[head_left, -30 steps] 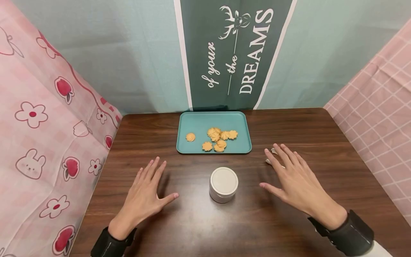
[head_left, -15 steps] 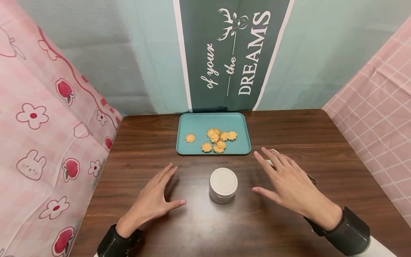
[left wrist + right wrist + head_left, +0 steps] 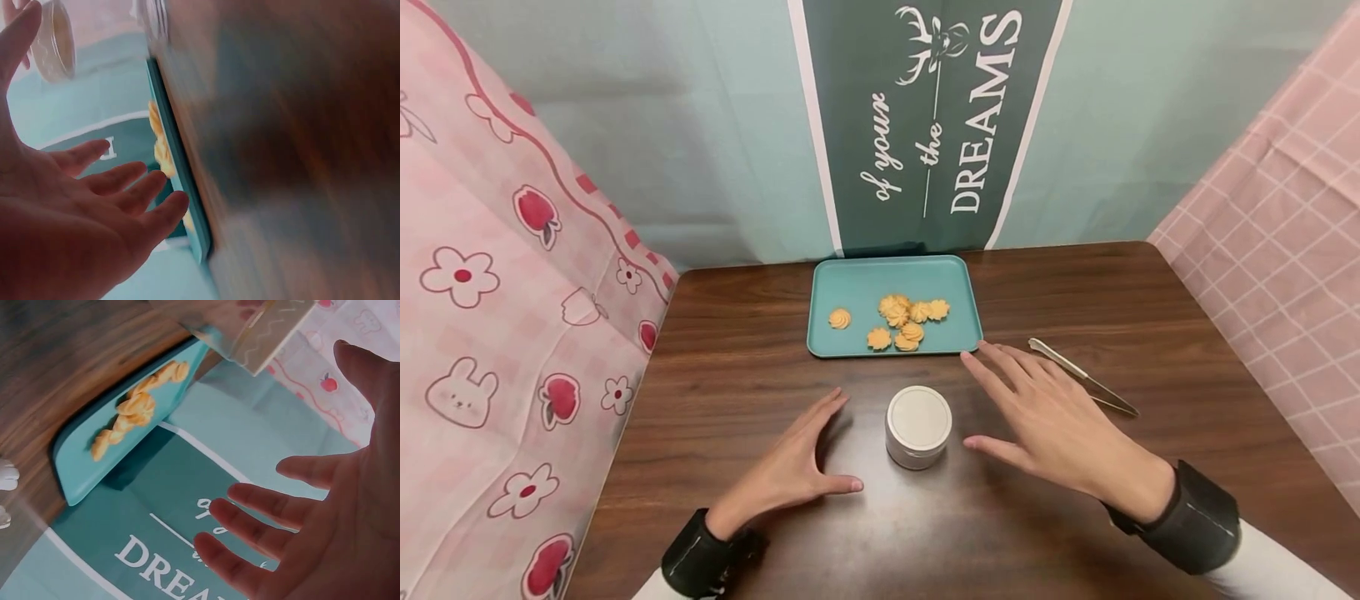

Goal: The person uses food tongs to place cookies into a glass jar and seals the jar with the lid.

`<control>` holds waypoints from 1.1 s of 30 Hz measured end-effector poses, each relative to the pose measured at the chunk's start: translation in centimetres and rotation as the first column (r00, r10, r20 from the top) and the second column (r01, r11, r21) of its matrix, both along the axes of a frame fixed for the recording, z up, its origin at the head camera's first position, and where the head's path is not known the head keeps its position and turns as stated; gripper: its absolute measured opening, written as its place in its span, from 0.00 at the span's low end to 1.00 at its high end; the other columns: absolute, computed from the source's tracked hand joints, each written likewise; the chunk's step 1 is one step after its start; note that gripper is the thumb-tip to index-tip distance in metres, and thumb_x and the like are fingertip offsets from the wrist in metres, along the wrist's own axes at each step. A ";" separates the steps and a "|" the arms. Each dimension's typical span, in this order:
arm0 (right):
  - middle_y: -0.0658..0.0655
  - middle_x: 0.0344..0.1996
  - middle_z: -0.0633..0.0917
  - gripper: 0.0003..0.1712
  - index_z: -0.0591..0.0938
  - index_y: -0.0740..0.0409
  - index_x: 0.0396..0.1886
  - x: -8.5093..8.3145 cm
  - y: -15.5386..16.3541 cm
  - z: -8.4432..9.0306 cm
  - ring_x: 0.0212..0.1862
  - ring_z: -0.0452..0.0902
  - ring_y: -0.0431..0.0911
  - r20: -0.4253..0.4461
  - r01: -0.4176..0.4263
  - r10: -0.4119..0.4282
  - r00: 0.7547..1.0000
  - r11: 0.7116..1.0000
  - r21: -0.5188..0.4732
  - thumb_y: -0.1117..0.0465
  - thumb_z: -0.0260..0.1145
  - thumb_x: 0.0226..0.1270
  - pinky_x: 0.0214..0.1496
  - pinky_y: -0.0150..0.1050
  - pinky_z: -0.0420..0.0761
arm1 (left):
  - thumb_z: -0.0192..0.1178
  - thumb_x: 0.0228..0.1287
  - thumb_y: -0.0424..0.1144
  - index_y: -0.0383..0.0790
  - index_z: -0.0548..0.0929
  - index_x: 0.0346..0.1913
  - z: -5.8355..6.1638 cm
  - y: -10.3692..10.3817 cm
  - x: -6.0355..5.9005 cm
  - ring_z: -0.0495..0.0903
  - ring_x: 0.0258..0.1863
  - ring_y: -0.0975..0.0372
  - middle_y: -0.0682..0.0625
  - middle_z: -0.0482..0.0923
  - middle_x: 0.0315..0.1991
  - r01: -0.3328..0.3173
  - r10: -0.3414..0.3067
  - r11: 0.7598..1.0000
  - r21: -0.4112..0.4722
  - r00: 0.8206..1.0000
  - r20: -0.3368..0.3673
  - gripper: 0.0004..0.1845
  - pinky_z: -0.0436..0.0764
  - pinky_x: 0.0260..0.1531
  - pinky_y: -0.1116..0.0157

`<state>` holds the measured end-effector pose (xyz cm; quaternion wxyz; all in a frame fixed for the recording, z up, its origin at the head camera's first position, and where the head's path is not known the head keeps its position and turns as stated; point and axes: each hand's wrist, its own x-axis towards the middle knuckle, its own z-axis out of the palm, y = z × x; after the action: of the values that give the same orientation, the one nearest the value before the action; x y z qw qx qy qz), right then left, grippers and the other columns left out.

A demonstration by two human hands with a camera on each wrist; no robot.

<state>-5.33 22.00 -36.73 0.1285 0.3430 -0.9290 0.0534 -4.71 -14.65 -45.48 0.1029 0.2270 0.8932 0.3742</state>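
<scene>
Jar (image 3: 918,426) is seen low in the middle, lid on, between two wide, empty hands. It should be held from both sides by the left hand (image 3: 797,467) and right hand (image 3: 1051,425). Cookies (image 3: 897,321) on the tray (image 3: 850,283) sit above; tongs (image 3: 1082,377) lie right, nothing blocking.

A dark brown wood-grain table (image 3: 1150,300) fills the lower part of the head view, its far edge against a pale teal wall (image 3: 700,125). A dark green banner (image 3: 925,108) with white borders hangs at the middle of that wall, bearing a deer-head drawing and the white words "of your the DREAMS". A pink cloth (image 3: 497,317) printed with flowers, apples and rabbits closes the left side; a pink checked cloth (image 3: 1285,208) closes the right. The light is soft and even
</scene>
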 end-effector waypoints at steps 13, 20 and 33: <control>0.63 0.75 0.73 0.56 0.66 0.54 0.82 -0.4 -2.1 0.4 0.71 0.72 0.61 0.024 -0.037 0.037 0.999 0.999 0.036 0.26 0.67 0.66 0.66 0.62 0.77 | 0.85 0.47 0.54 0.37 0.60 0.83 -0.2 2.1 -0.3 0.62 0.80 0.47 0.41 0.61 0.81 0.011 -0.013 0.998 0.063 0.999 0.042 0.64 0.64 0.77 0.43; 0.62 0.75 0.72 0.55 0.67 0.53 0.82 -0.4 -3.3 0.4 0.71 0.72 0.59 0.037 -0.064 0.062 0.997 0.997 0.050 0.25 0.66 0.67 0.63 0.62 0.80 | 0.86 0.47 0.54 0.35 0.57 0.83 -0.5 3.1 -0.5 0.64 0.79 0.45 0.38 0.63 0.80 0.017 -0.023 0.995 0.098 0.998 0.060 0.66 0.66 0.75 0.42; 0.61 0.75 0.72 0.54 0.68 0.52 0.81 -0.5 -5.1 0.3 0.70 0.73 0.57 0.059 -0.114 0.109 0.992 0.990 0.078 0.26 0.68 0.65 0.54 0.55 0.85 | 0.87 0.46 0.50 0.41 0.56 0.84 -1.0 4.8 -1.1 0.61 0.80 0.51 0.42 0.61 0.81 0.045 -0.063 0.990 0.136 0.989 0.133 0.67 0.65 0.77 0.46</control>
<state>-5.80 16.94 -36.40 0.0860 0.3978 -0.9129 0.0320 -5.79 -9.85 -46.50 0.1586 0.2314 0.8507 0.4446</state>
